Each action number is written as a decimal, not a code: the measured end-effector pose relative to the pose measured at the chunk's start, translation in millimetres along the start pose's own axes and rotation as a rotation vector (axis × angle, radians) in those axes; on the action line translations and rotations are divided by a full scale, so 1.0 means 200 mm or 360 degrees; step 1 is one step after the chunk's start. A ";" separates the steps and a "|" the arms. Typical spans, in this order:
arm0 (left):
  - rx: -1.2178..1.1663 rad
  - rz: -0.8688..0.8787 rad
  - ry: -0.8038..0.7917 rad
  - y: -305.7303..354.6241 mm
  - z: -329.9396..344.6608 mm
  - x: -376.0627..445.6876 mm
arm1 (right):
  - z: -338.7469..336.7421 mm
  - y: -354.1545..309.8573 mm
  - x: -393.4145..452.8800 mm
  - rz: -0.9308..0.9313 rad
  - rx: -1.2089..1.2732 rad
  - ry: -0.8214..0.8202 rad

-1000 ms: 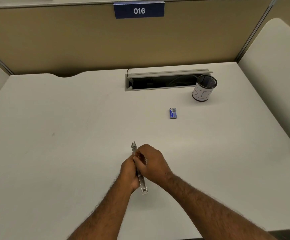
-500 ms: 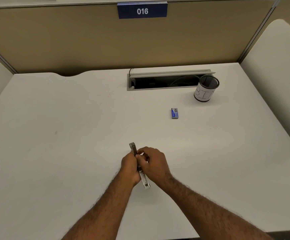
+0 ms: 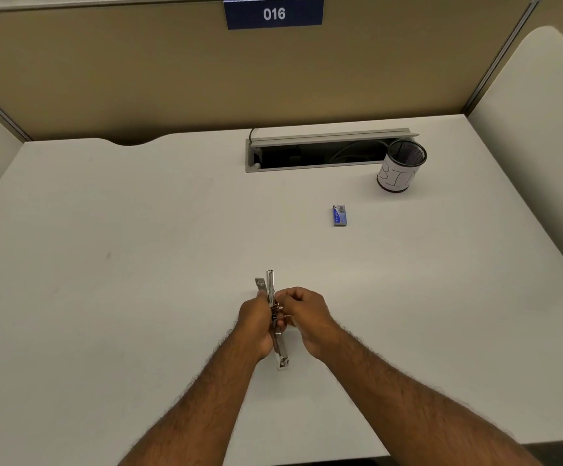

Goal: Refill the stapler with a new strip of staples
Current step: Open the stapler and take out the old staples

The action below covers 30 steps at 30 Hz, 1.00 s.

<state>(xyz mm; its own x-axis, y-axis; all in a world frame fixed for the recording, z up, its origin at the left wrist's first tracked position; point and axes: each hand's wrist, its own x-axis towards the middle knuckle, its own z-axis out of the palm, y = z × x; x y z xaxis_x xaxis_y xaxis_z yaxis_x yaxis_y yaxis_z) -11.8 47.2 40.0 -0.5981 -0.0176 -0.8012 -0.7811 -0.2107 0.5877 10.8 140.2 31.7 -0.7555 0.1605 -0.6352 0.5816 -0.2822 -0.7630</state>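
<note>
Stapler (image 3: 275, 317) held over white desk (image 3: 139, 264) against tan partition (image 3: 139, 79).

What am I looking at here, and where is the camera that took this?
No machine here: a person wears a camera on the head, looking down at their own two bare hands over a white desk. The left hand and right hand together hold a metal stapler, hinged open so that two metal ends stick up beyond the fingers. Farther back lies a small blue box, probably staples. Behind it stands a mesh cup with a handwritten paper label, beside an open cable slot. A sign reading 016 hangs on the partition.
</note>
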 end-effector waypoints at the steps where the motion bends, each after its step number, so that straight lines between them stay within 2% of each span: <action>1: 0.0025 -0.0012 0.0007 0.00 0.00 0.00 | 0.00 0.00 0.00 0.0044 0.0036 -0.0031; 5: 0.0116 -0.0051 0.0012 -0.01 -0.01 0.00 | -0.03 0.01 0.02 0.0215 0.0317 -0.0150; 8: 0.0322 0.0014 0.0007 -0.01 -0.02 0.00 | -0.04 0.02 0.03 0.0317 0.0479 -0.0203; 10: 0.0711 0.0247 0.0089 -0.01 -0.01 -0.01 | -0.04 0.03 0.03 0.0380 0.0551 -0.0221; 13: 0.1613 0.0786 0.0375 -0.01 0.02 -0.04 | -0.04 0.04 0.02 0.0467 0.0753 -0.0302; 15: 0.1902 0.0979 0.0418 -0.02 0.06 -0.08 | -0.04 0.05 0.00 0.0575 0.0992 -0.0348; 17: 0.2016 0.1053 0.0409 -0.03 0.09 -0.10 | -0.04 0.05 -0.01 0.0646 0.1152 -0.0373; 25: 0.1946 0.1069 0.0383 -0.02 0.08 -0.06 | -0.08 0.06 0.02 0.0558 0.1095 -0.0253; 28: 0.1542 0.0933 0.0312 0.01 0.05 -0.04 | -0.09 0.06 0.05 0.0420 0.0807 -0.0244; 30: 0.1196 0.0713 0.0239 0.02 0.01 0.00 | -0.11 0.05 0.07 0.0359 0.0666 -0.0246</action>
<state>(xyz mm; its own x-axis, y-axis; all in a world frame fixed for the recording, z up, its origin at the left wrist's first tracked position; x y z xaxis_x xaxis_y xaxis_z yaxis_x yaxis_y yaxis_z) -16.3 48.5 42.6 -0.8872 -0.0839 -0.4536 -0.4223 0.5435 0.7254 12.7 159.8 13.5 -0.6793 -0.0815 -0.7293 0.5884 -0.6543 -0.4750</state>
